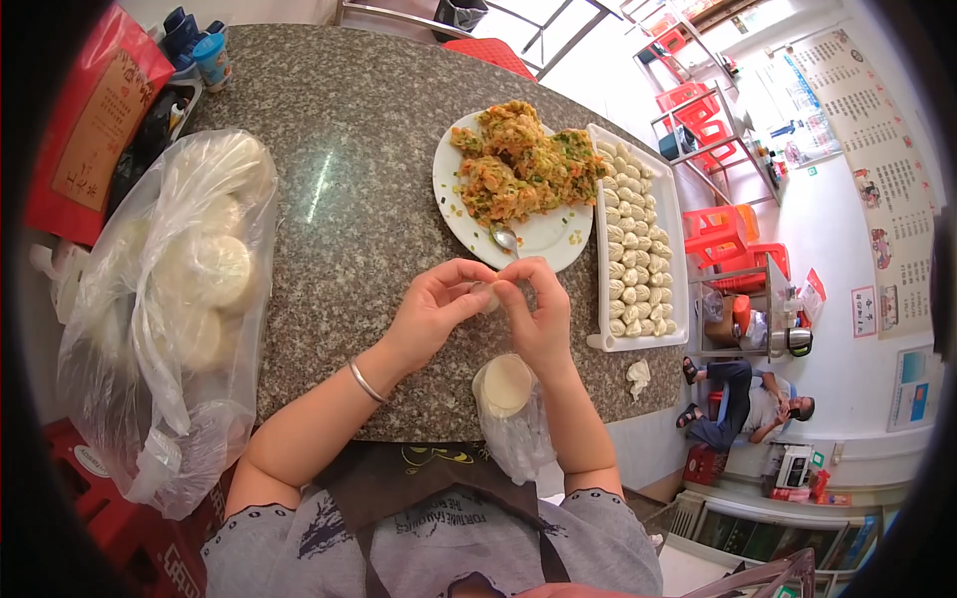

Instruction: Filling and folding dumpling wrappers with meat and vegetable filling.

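My left hand [436, 307] and my right hand [539, 317] meet over the speckled stone table. Thumbs and fingertips of both pinch a small pale dumpling [489, 300], mostly hidden by the fingers. Just beyond them, a white plate [451, 204] bears a mound of orange-and-green chopped filling [528, 164]. A metal spoon [505, 237] rests at the plate's near side, its handle running behind my right fingers. Below my right hand, a stack of round dough wrappers [505, 385] sits in a clear plastic bag [518, 439] at the table's near edge.
Right of the plate, a white tray [681, 289] carries rows of pleated dumplings [633, 239]. A large bag of dough wrappers [204, 279] lies at left, beside a red bag [95, 130] and a blue cup [211, 62]. A crumpled tissue [638, 377] lies near the tray. Someone sits [748, 404] far right.
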Demonstrator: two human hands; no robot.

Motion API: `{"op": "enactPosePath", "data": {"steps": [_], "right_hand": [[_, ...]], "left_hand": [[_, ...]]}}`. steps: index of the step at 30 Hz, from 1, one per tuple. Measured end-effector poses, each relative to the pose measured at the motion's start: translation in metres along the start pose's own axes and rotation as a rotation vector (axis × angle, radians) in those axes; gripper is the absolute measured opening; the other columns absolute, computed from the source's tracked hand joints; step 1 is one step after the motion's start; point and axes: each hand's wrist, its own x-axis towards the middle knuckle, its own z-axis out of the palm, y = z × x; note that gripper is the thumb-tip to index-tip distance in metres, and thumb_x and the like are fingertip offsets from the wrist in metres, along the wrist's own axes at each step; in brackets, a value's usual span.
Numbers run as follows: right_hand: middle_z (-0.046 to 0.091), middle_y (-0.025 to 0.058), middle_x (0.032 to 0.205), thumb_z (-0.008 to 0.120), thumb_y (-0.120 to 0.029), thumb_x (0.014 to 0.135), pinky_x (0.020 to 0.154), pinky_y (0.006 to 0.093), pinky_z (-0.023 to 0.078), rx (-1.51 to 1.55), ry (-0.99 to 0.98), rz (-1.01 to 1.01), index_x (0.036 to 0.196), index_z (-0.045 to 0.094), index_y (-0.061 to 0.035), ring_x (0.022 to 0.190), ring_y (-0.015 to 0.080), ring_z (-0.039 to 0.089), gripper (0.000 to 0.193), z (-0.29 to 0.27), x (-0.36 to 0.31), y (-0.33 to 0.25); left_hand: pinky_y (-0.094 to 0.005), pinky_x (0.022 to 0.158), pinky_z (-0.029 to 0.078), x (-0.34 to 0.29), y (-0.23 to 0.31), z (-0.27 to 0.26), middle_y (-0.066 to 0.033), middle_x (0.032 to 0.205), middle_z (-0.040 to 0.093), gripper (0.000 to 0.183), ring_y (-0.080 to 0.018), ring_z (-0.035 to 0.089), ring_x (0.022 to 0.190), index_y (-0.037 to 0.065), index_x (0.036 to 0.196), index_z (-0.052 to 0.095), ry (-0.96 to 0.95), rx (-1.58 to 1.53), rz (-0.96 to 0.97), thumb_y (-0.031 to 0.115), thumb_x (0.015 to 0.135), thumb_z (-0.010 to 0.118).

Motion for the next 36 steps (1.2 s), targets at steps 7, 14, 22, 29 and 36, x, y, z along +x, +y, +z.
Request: {"op": "enactPosePath", "data": {"steps": [7, 14, 22, 29, 36], "right_hand": [[0.060, 0.0070, 0.084, 0.062, -0.003, 0.084, 0.076, 0.0281, 0.044, 0.273, 0.077, 0.119, 0.084, 0.058, 0.0003, 0.081, 0.0170, 0.057, 0.005, -0.007, -0.003, 0.014], [0.061, 0.0061, 0.093, 0.062, 0.003, 0.083, 0.080, 0.0264, 0.043, 0.405, -0.077, 0.118, 0.094, 0.065, 0.0011, 0.088, 0.0133, 0.055, 0.012, -0.024, 0.004, 0.028], [0.062, 0.0071, 0.091, 0.065, 0.006, 0.078, 0.083, 0.0285, 0.044, 0.316, -0.133, -0.057, 0.089, 0.066, 0.0009, 0.087, 0.0144, 0.056, 0.012, -0.024, 0.007, 0.032], [0.063, 0.0071, 0.102, 0.078, -0.008, 0.069, 0.092, 0.0325, 0.043, 0.396, -0.166, 0.049, 0.104, 0.062, -0.0019, 0.095, 0.0168, 0.057, 0.038, -0.027, 0.008, 0.018], [0.066, 0.0054, 0.100, 0.076, -0.006, 0.071, 0.086, 0.0312, 0.048, 0.077, -0.156, 0.064, 0.106, 0.064, -0.0045, 0.098, 0.0158, 0.061, 0.037, -0.071, 0.022, 0.032]], "left_hand": [[-0.0300, 0.089, 0.050, 0.000, 0.008, 0.003, -0.0095, 0.111, 0.062, 0.028, -0.0164, 0.060, 0.103, 0.003, 0.119, 0.048, 0.040, -0.188, -0.170, 0.009, 0.093, 0.054], [-0.0292, 0.082, 0.056, 0.002, 0.005, -0.002, -0.0133, 0.111, 0.061, 0.032, -0.0248, 0.065, 0.096, 0.004, 0.123, 0.046, -0.016, -0.250, -0.239, 0.018, 0.095, 0.053], [-0.0268, 0.077, 0.058, 0.001, 0.006, -0.006, -0.0148, 0.108, 0.062, 0.038, -0.0265, 0.066, 0.094, 0.003, 0.127, 0.039, -0.029, -0.374, -0.338, 0.021, 0.096, 0.052], [-0.0275, 0.076, 0.057, 0.004, 0.005, -0.003, -0.0163, 0.107, 0.062, 0.042, -0.0260, 0.066, 0.094, 0.003, 0.129, 0.035, 0.017, -0.320, -0.372, 0.020, 0.095, 0.054], [-0.0305, 0.079, 0.053, -0.001, 0.010, 0.010, -0.0118, 0.108, 0.062, 0.033, -0.0191, 0.064, 0.095, 0.003, 0.120, 0.045, 0.115, 0.033, -0.317, 0.023, 0.096, 0.052]]}}
